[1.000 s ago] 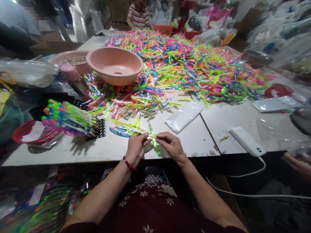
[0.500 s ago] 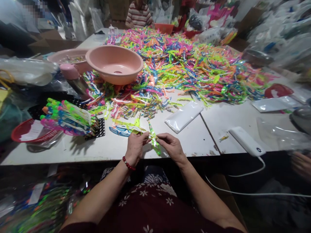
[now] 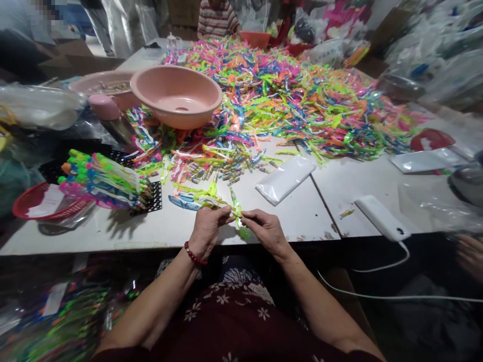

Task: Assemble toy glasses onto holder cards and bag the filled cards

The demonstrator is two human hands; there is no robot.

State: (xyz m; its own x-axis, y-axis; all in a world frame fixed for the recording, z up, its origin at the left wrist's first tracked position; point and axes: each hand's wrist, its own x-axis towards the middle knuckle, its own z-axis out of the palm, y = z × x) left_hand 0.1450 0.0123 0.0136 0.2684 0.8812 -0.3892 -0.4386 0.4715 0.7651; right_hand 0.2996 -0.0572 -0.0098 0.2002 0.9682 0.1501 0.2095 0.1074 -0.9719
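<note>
Both my hands meet at the near edge of the white table (image 3: 332, 201). My left hand (image 3: 207, 230), with a red bead bracelet at the wrist, and my right hand (image 3: 264, 228) each pinch one end of a thin green plastic toy piece (image 3: 237, 212). The fingers of both are closed round it. Just beyond my hands lie a few loose green and blue pieces (image 3: 196, 200) and several small rolled candies (image 3: 222, 173).
A huge heap of bright plastic pieces (image 3: 294, 95) covers the far table. Two pink basins (image 3: 177, 95) stand at the left, with a bundle of finished toys (image 3: 101, 181) on a black tray and a red basket (image 3: 33, 203). A white packet (image 3: 285, 178) and a power bank (image 3: 383, 218) lie at the right. Another person sits at the far end.
My hands stay pinched on the green piece and have barely shifted. The view has tilted slightly, so the table sits a little higher in the picture.
</note>
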